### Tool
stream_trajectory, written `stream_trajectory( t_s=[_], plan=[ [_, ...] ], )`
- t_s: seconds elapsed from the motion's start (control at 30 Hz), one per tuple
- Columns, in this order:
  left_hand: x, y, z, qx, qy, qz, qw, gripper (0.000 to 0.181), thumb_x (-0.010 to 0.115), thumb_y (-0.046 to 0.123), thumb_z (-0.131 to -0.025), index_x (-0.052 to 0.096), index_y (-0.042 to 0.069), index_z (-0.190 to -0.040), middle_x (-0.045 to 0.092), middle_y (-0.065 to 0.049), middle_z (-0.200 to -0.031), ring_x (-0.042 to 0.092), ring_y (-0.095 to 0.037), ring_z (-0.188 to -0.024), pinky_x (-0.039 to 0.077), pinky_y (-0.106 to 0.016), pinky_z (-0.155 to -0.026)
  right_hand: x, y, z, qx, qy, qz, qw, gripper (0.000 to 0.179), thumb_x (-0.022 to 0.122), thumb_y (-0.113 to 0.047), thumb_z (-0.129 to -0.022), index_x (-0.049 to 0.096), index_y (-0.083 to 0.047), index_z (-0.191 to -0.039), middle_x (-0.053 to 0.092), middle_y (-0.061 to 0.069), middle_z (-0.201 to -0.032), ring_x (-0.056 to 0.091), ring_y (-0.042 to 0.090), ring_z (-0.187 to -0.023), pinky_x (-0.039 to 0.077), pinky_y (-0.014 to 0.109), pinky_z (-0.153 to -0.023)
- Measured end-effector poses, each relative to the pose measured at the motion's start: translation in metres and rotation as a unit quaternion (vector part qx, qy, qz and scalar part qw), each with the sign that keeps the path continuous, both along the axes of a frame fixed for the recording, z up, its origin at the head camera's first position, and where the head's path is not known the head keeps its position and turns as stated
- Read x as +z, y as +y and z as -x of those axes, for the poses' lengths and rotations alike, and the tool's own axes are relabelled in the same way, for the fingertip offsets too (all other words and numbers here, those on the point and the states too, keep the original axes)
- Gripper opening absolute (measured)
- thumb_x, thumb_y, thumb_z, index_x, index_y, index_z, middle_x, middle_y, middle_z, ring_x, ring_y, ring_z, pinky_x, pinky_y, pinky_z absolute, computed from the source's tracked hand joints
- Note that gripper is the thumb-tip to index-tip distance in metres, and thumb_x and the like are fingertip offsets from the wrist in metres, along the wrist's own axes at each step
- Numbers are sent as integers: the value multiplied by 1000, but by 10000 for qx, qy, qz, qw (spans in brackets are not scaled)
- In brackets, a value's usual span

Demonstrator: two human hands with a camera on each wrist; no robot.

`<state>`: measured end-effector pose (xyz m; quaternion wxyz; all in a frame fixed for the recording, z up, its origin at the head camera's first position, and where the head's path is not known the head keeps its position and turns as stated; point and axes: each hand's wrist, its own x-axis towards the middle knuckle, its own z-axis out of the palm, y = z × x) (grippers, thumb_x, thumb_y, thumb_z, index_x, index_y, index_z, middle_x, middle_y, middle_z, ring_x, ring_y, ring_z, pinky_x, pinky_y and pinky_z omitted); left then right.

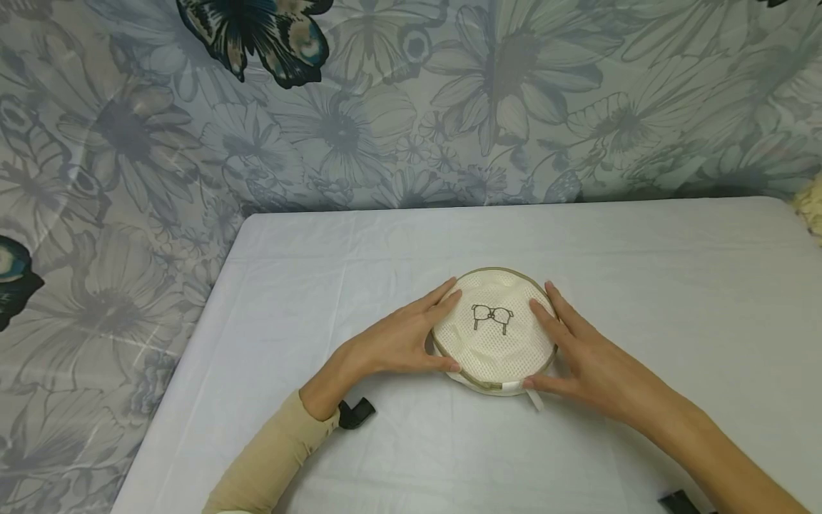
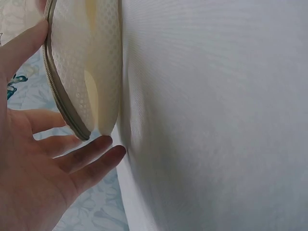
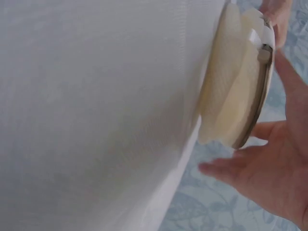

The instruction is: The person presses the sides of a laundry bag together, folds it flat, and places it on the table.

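Observation:
A round cream mesh laundry bag rests on the white-covered table, a line drawing of eyeglasses on its top. A zipper runs round its rim, and a small white tab sticks out at the front. My left hand rests against the left side, thumb at the front rim and fingers toward the back. On the opposite side my right hand touches the rim with spread, fairly straight fingers. From the right wrist view, the bag's side wall looks soft and puffed out. The bag's underside is hidden.
The white tablecloth surrounds the bag. Behind and left of the table hangs a grey floral curtain with dark butterflies. A yellowish object shows at the far right edge. Black wrist camera parts sit by the left sleeve.

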<state>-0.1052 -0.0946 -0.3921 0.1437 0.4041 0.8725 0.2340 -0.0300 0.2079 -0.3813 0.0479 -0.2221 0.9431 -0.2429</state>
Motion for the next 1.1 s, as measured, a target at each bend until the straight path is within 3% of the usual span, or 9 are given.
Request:
stream_trajectory(
  t_s=[0.2,0.33,0.5,0.77,0.87,1.1],
  plan=[
    [0,1,-1,-116,-8,69,9999,101,72,54,-87,16,12,-160,1,-8,-167,15,-21,-150,25,-36,-119,-2,-1,5,112,242,-90,9996,102,73,-57,-83,24,-8,-158,3,9,-167,16,43,-148,32,65,-107],
    [2,3,-4,-81,-7,90,9999,99,68,58,-88,16,15,-160,0,-9,-167,19,-24,-150,28,-39,-118,-3,-2,8,234,297,-272,9989,104,73,-58,-83,22,-8,-159,8,17,-165,16,46,-147,23,63,-113],
    [2,7,-8,42,215,159,9996,97,63,64,-88,18,16,-160,3,-11,-167,21,-26,-149,31,-42,-117,-5,-2,11,391,622,-398,9965,106,74,-59,-81,23,-7,-158,15,24,-162,18,48,-146,19,59,-117],
    [1,13,-12,78,790,395,9961,97,62,65,-88,20,17,-160,6,-13,-166,9,-35,-151,21,-46,-120,-5,-8,18,680,863,-319,9934,113,80,-58,-73,28,-4,-156,17,24,-162,21,49,-145,21,57,-117],
    [0,16,-12,-3,962,453,9943,98,64,64,-87,19,16,-160,5,-12,-166,6,-32,-152,15,-42,-122,-4,-10,21,822,914,-339,9918,114,82,-58,-71,28,-3,-156,16,23,-162,21,47,-145,19,54,-119],
    [-3,21,-10,-282,1068,557,9923,102,69,59,-86,17,10,-160,2,-10,-167,-2,-24,-153,2,-33,-122,-3,-13,24,874,612,-528,9929,112,78,-61,-74,28,-5,-156,12,19,-164,17,43,-148,32,62,-109]
  ],
)
